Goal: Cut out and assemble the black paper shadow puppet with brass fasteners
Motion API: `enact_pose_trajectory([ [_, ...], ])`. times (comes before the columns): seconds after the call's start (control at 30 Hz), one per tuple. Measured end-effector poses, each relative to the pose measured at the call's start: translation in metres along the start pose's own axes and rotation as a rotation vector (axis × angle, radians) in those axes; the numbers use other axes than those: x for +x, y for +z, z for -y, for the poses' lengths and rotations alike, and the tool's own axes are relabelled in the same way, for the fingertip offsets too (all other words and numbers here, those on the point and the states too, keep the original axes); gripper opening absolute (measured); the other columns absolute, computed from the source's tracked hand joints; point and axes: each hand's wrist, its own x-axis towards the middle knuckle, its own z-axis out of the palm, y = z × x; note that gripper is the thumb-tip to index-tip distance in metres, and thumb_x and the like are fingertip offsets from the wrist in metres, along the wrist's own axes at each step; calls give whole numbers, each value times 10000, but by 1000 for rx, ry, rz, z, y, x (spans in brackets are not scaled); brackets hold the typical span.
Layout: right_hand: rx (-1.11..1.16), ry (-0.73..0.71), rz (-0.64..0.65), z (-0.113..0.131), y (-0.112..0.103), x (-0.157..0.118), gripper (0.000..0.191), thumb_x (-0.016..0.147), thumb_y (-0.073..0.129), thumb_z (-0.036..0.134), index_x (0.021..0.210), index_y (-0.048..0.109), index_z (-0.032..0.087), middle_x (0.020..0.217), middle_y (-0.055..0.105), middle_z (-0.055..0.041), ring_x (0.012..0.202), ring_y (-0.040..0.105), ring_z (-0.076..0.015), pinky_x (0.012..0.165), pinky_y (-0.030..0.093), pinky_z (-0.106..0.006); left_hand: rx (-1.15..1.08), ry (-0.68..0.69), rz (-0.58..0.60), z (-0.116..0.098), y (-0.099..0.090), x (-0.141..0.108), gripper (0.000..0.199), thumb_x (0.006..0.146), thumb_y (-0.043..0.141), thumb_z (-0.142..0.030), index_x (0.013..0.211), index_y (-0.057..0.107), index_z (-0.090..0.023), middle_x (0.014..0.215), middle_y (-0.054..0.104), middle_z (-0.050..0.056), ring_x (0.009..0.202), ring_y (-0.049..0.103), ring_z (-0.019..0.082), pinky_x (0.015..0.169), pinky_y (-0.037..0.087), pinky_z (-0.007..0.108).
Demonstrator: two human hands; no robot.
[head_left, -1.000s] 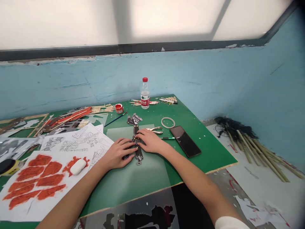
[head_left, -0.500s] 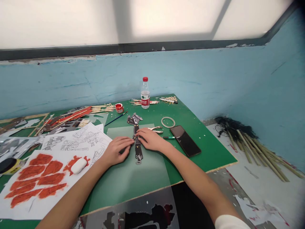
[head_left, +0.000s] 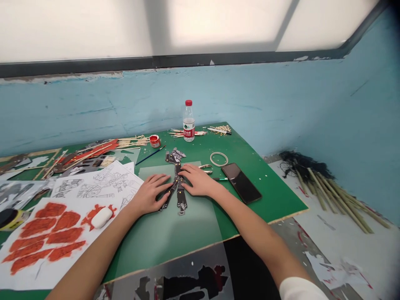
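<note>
A flat jointed shadow puppet figure [head_left: 181, 192], black with pale outlines and small gold-coloured fasteners, lies on a translucent sheet [head_left: 150, 246]. Its two legs are spread apart. My left hand [head_left: 152, 194] rests at the left leg, fingers stretched and spread, fingertips and thumb touching it. My right hand [head_left: 197, 180] lies flat over the puppet's middle, fingers extended, hiding part of the torso. Just beyond the right hand, metal pliers [head_left: 206, 168] show in part, and a green pen [head_left: 220, 179] lies close by.
A phone [head_left: 241, 182] and a ring-shaped band [head_left: 219, 153] lie to the right. Behind stand a water bottle [head_left: 188, 123] and a red paint jar [head_left: 154, 141], with a paintbrush [head_left: 150, 155] nearby. Painted paper [head_left: 90, 246] and line drawings [head_left: 106, 183] cover the left.
The puppet's left leg has swung out to the left, away from the other leg. My left hand's fingers have spread over it. My right hand stays on the torso.
</note>
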Motion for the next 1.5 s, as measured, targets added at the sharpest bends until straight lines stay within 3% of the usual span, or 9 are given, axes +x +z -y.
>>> enact_pose_trajectory([
  [0.23, 23, -19, -8, 1, 0, 0, 360, 953, 636, 263, 1296, 666, 158, 1378, 657, -171, 1388, 531, -322, 1174, 417, -531, -57, 48, 78, -9, -4, 1, 497, 1000, 537, -306, 1495, 553, -260, 1506, 602, 79, 1438, 505, 323, 1197, 387, 587],
  [0.5, 74, -59, -34, 4, -1, 5, 269, 976, 579, 200, 1212, 706, 173, 1219, 745, -119, 1281, 628, -279, 1125, 469, -462, -66, 82, -114, -11, 1, 1, 446, 986, 541, -197, 1424, 606, -257, 1275, 748, 78, 1236, 642, 282, 1057, 514, 493],
  [0.6, 62, -65, -67, 6, 2, 6, 312, 989, 535, 166, 1259, 690, 153, 1326, 707, -126, 1328, 597, -264, 1156, 447, -452, 17, -42, -164, -3, 4, 1, 510, 1007, 502, -207, 1517, 497, -207, 1441, 647, 117, 1368, 552, 306, 1114, 466, 519],
  [0.77, -13, -50, 36, 10, 11, 9, 362, 1010, 511, 179, 1335, 671, 175, 1482, 610, -119, 1440, 492, -296, 1181, 398, -538, 67, -145, -44, 10, 12, 3, 620, 1044, 464, -364, 1608, 327, -143, 1622, 449, 155, 1546, 332, 335, 1243, 298, 573],
  [0.87, -83, -57, 63, 14, 12, 10, 339, 1014, 519, 187, 1306, 689, 159, 1426, 647, -133, 1378, 527, -311, 1151, 411, -540, 68, -145, -34, 13, 15, 4, 593, 1041, 471, -391, 1574, 385, -146, 1552, 541, 148, 1506, 405, 327, 1259, 264, 577],
  [1.03, -228, -74, 56, 30, 9, 8, 305, 1049, 485, 247, 1175, 722, 102, 1179, 708, -190, 1117, 590, -318, 989, 488, -505, 31, -54, -132, 7, 10, 4, 401, 1024, 493, -289, 1392, 591, -165, 1234, 746, 131, 1158, 678, 279, 1091, 479, 482],
  [1.17, -188, -132, 75, 44, 10, 6, 298, 1059, 487, 281, 1109, 736, 126, 1057, 699, -165, 1071, 586, -300, 936, 503, -470, 30, -81, -156, 6, 7, 9, 501, 1033, 450, -250, 1526, 450, -157, 1434, 637, 151, 1389, 535, 294, 1145, 438, 486],
  [1.27, -156, -174, 73, 46, 15, 6, 313, 1064, 474, 296, 1135, 732, 134, 1245, 674, -189, 1207, 575, -316, 1006, 499, -481, 27, -106, -32, 11, 9, 12, 578, 1053, 420, -311, 1587, 340, -106, 1592, 481, 179, 1522, 381, 299, 1236, 331, 509],
  [1.5, -170, -42, 120, 39, 25, 2, 500, 1077, 451, 391, 1444, 564, 71, 1561, 496, -221, 1481, 439, -326, 1233, 362, -476, 59, -144, -39, 11, 14, 10, 493, 1040, 402, -261, 1509, 472, -126, 1397, 653, 174, 1307, 588, 308, 1083, 460, 487],
])
